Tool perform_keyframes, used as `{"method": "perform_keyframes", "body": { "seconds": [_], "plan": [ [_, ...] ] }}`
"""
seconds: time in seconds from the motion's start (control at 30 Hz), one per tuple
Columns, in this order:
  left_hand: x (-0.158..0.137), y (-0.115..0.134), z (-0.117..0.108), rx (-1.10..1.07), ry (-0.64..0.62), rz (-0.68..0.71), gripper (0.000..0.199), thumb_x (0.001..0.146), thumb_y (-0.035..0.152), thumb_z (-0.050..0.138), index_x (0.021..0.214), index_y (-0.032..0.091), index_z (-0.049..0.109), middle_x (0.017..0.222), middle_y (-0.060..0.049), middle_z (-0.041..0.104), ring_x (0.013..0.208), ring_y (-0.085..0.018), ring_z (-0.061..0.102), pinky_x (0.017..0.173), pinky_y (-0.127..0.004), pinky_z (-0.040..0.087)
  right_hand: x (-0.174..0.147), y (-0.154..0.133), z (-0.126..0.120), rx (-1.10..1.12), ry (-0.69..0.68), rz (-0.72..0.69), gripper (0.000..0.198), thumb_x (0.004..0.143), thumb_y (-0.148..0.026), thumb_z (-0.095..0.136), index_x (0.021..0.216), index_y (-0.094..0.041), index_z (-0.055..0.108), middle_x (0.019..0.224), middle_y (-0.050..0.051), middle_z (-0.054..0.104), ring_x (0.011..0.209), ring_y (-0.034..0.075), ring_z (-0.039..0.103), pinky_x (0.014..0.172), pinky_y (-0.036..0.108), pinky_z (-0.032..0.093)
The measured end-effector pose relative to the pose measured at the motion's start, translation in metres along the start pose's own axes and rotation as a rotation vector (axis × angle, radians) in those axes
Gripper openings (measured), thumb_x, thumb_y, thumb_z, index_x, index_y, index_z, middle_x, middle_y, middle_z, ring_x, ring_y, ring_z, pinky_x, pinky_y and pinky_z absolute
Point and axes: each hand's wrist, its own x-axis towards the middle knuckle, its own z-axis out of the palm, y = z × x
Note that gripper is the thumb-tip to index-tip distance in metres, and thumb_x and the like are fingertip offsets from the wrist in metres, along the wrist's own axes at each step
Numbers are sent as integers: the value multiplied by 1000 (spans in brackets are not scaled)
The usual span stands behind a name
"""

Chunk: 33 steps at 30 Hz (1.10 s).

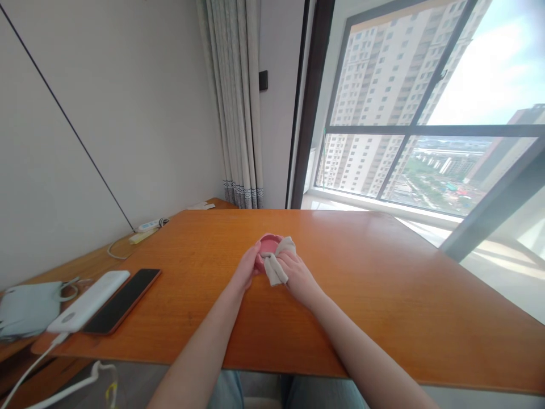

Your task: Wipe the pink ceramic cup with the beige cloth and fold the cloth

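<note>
Over the middle of the wooden table, my left hand (248, 266) grips a small round pink dish (268, 243) by its left side. The dish is tilted, its inner face turned partly toward me. A pale grey cloth (276, 271) is bunched in my right hand (297, 272), which presses it against the right part of the dish. One end of the cloth hangs below the fingers and another part sticks up above them. The cloth and fingers hide the dish's lower right part.
On the table's left lie a black phone (122, 301) and a white power bank (88, 301) with a cable plugged in. Beyond them are a pale blue-grey pouch (29, 309) and a power strip (149, 225). A curtain (238, 102) and a large window stand behind the table.
</note>
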Motion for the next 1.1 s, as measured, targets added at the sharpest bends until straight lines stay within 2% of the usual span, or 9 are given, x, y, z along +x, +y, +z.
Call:
{"method": "perform_keyframes", "body": {
  "seconds": [0.07, 0.13, 0.27, 0.37, 0.5, 0.67, 0.9, 1.0, 1.1],
  "plan": [
    [-2, -3, 5, -45, 36, 18, 43, 73, 60, 59, 68, 18, 52, 50, 5, 44, 45, -7, 43, 45, -18, 35, -1, -3, 5, -40, 5, 39, 19, 92, -19, 41, 94, -18, 59, 88, 8, 58, 92, 22, 47, 83, 39, 39],
    [-7, -7, 14, -125, 16, 48, 40, 71, 55, 66, 87, 20, 53, 63, 5, 52, 55, -7, 50, 53, -19, 42, -1, -3, 9, -79, 33, 102, 18, 91, -18, 41, 89, -18, 58, 86, 7, 57, 89, 22, 47, 81, 38, 38],
    [-17, -18, 34, -253, -46, 12, 56, 68, 43, 74, 113, 27, 44, 89, 3, 59, 74, -10, 58, 65, -22, 46, -4, 0, 15, -112, 101, 217, 16, 90, -16, 42, 90, -18, 57, 86, 7, 57, 86, 22, 47, 80, 37, 37],
    [-19, -23, 40, -305, 16, -6, 52, 70, 41, 71, 112, 27, 44, 92, 2, 58, 75, -11, 57, 66, -22, 45, -6, 1, 20, -117, 94, 221, 12, 89, -16, 44, 89, -18, 56, 85, 6, 57, 85, 21, 47, 79, 36, 37],
    [-13, -26, 38, -293, 157, 76, 39, 74, 43, 64, 103, 22, 49, 86, 2, 56, 75, -11, 55, 70, -23, 44, -4, -1, 22, -107, 76, 182, 7, 85, -17, 47, 85, -18, 54, 85, 5, 56, 84, 21, 47, 75, 35, 38],
    [-3, -23, 26, -66, 254, 180, 35, 78, 46, 56, 100, 19, 54, 79, 2, 56, 72, -12, 53, 70, -25, 43, -1, -2, 14, -44, 79, 117, 5, 84, -20, 50, 83, -19, 54, 83, 5, 56, 85, 21, 48, 77, 35, 38],
    [5, -9, 0, 172, 175, 236, 38, 73, 46, 61, 100, 18, 62, 70, 1, 59, 69, -16, 56, 67, -27, 45, -2, 13, 8, -8, -3, -21, 11, 89, -17, 47, 87, -19, 57, 83, 4, 57, 84, 18, 48, 76, 32, 39],
    [2, -12, 5, 90, 139, 197, 46, 75, 49, 61, 109, 19, 58, 80, -1, 63, 74, -16, 59, 70, -28, 47, -4, 13, 12, -43, 18, -10, 12, 90, -17, 46, 88, -19, 58, 83, 4, 58, 84, 19, 48, 77, 33, 39],
    [-4, -19, 20, -76, 73, 197, 57, 72, 43, 67, 122, 24, 49, 103, -4, 64, 91, -17, 61, 79, -28, 48, -5, 10, 16, -102, 79, 67, 13, 90, -17, 46, 84, -19, 57, 82, 5, 58, 85, 20, 48, 76, 34, 38]
  ]
}}
